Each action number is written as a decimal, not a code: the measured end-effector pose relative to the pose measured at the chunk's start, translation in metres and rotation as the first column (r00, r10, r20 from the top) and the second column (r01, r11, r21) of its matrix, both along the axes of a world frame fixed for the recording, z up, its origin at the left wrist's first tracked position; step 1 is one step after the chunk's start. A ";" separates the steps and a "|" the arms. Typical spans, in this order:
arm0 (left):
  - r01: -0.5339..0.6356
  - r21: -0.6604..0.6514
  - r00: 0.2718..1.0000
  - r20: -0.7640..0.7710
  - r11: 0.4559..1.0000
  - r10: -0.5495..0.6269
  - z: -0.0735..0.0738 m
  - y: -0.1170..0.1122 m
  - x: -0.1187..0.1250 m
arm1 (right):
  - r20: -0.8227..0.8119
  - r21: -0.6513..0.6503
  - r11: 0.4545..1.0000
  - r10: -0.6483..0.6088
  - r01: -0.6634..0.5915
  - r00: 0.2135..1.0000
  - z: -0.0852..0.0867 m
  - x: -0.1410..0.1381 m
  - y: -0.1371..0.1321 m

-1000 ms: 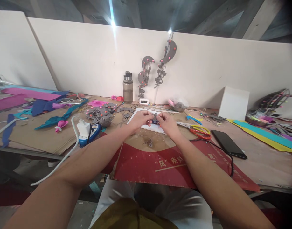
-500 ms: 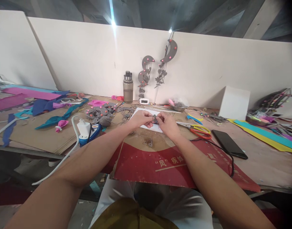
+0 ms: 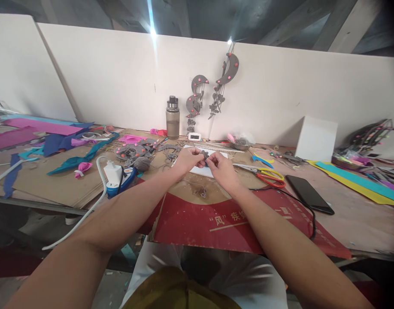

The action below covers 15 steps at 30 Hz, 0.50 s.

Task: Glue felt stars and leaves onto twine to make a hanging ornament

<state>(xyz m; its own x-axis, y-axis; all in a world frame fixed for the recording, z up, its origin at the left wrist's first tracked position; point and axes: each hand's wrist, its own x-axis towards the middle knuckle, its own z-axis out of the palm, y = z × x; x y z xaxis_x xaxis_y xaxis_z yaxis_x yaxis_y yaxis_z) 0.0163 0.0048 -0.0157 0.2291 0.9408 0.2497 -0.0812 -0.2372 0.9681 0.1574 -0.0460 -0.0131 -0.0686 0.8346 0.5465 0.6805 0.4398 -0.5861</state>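
My left hand [image 3: 189, 160] is closed in a pinch on a small grey felt-like piece [image 3: 204, 155]. Thumb and fingertips of my right hand [image 3: 222, 168] pinch the same piece from the other side. Its exact shape is partly covered by the fingers. Beneath both hands lies a white sheet [image 3: 201, 170], mostly hidden by them. Loose grey yarn [image 3: 201, 189] lies on the cardboard in front of the sheet. To the right of my right hand are scissors [image 3: 270, 175] with yellow and red handles.
A black phone [image 3: 309, 194] and its cable lie at right. A blue power strip [image 3: 122, 182] with a white plug stands at left, near a grey yarn ball [image 3: 141, 163]. Behind are a water bottle [image 3: 173, 120], a small clock [image 3: 194, 137] and hanging grey moon ornaments [image 3: 229, 71].
Both hands have shifted slightly, the right one a little left and lower. The grey piece has moved slightly left and up and shows more between the fingertips.
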 end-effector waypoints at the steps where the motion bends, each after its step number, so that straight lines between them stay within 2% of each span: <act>1: -0.004 0.008 1.000 0.016 1.000 0.004 -0.001 0.000 0.000 | 0.011 -0.001 1.000 0.012 -0.012 1.000 -0.001 -0.001 -0.001; 4: -0.035 0.017 0.997 0.072 0.999 0.033 -0.002 0.002 -0.001 | 0.035 0.029 0.998 0.062 -0.063 0.997 -0.002 -0.003 -0.003; 11: -0.194 0.048 0.961 0.211 0.980 0.180 0.004 0.016 -0.014 | 0.110 0.169 0.966 0.179 -0.196 0.978 0.000 -0.008 -0.009; 15: -0.266 0.013 0.910 0.333 0.964 0.247 0.011 0.024 -0.028 | 0.173 0.141 0.939 0.290 -0.315 0.941 0.002 -0.013 -0.013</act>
